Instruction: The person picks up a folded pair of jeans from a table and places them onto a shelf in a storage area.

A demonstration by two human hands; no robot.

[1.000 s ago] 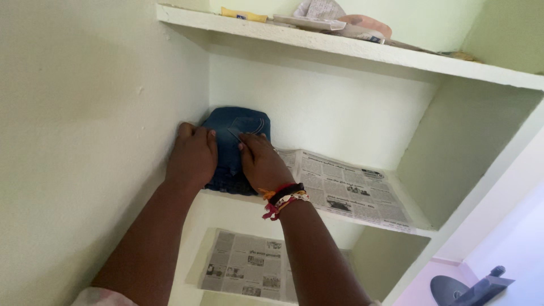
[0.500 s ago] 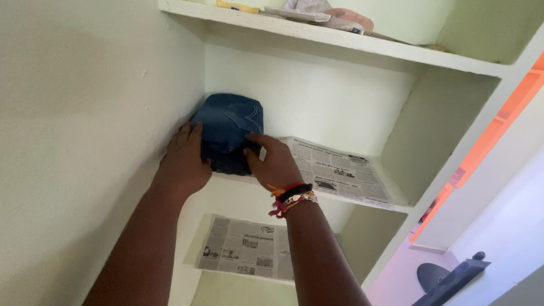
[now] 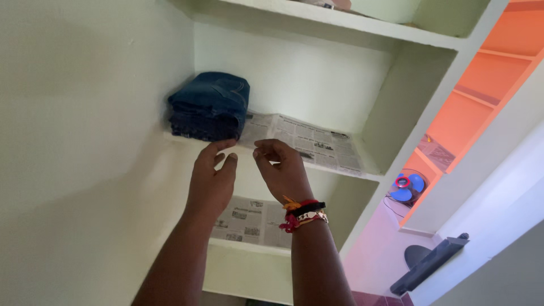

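folded jeans [image 3: 208,106], far side hidden

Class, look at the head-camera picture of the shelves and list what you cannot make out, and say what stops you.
- Top shelf contents: head view, cut off by the upper edge.
- Lower newspaper: partly hidden behind the left hand and right hand.
- Jeans: folded, so the inner layers are hidden.
- Fan: small, part hidden by the shelf wall.
- Dark object at lower right: too unclear to name.
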